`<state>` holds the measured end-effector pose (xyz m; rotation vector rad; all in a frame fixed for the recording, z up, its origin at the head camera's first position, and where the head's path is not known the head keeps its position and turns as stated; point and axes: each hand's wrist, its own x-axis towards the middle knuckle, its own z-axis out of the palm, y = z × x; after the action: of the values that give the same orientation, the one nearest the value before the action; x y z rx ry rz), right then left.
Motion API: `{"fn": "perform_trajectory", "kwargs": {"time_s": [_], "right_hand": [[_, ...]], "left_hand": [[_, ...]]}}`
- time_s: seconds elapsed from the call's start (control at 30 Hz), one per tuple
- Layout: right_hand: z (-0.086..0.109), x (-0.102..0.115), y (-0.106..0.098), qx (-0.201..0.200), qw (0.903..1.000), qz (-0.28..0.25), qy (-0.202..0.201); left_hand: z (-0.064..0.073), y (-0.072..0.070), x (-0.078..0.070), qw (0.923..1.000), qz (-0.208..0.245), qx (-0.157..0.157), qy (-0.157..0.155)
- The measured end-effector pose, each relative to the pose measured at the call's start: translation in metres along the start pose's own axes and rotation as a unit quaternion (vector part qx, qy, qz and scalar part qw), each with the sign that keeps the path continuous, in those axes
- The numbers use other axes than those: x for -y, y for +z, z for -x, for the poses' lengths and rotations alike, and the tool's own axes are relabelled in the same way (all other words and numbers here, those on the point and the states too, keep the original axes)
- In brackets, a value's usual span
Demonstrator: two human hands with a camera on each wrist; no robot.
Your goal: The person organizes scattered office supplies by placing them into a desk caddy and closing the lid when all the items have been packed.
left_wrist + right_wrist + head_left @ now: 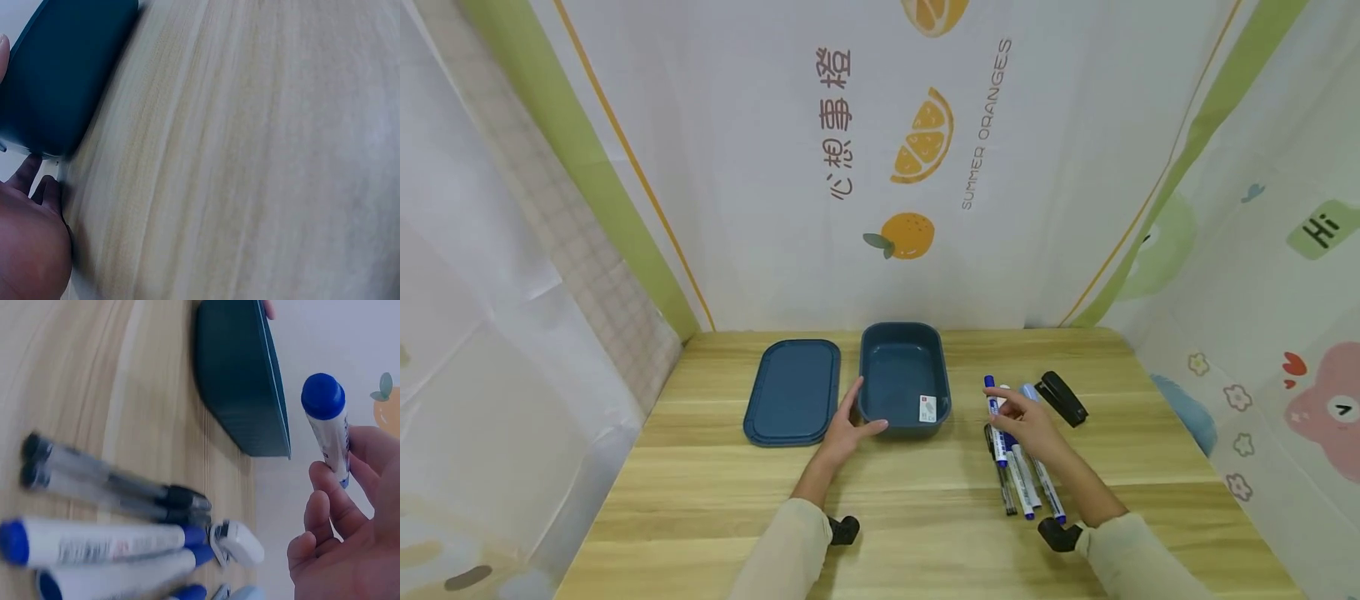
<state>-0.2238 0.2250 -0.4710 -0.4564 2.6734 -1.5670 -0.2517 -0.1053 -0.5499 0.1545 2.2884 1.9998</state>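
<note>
the right hand pinches a pen, up-down in the frame, right of the box the spread left hand touches.

Cream sleeves, black wrist mounts

Four markers, two pens, two small pale items, one box, one lid, one black stapler

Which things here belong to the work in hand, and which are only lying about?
Belonging, it seems:
marker, held by the right hand
blue container, touched by the left hand
loose markers, probably

Lying about, it seems:
blue lid
black stapler
black pens, perhaps; their role is unclear
</note>
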Motion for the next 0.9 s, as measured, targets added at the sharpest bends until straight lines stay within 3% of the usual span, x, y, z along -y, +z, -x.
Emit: {"fn": "perform_trajectory", "kwargs": {"time_s": [0.13, 0.37, 0.67, 0.9], "right_hand": [[-0.003, 0.009, 0.009, -0.012, 0.9996, -0.025, 0.006], [-0.026, -0.014, 0.032, -0.045, 0.9977, -0.051, 0.006], [-0.042, -0.006, 0.051, -0.056, 0.9917, -0.114, 0.019], [-0.051, 0.0, 0.071, -0.073, 0.9905, -0.108, 0.042]], "left_hand": [[0.001, 0.001, 0.001, 1.0, 0.0, 0.0, -0.003], [0.001, 0.002, 0.0, 0.9999, -0.009, -0.008, 0.004], [0.001, 0.001, 0.0, 0.9999, -0.014, -0.001, 0.006], [0.014, -0.001, -0.025, 0.9998, -0.001, 0.014, 0.015]]}}
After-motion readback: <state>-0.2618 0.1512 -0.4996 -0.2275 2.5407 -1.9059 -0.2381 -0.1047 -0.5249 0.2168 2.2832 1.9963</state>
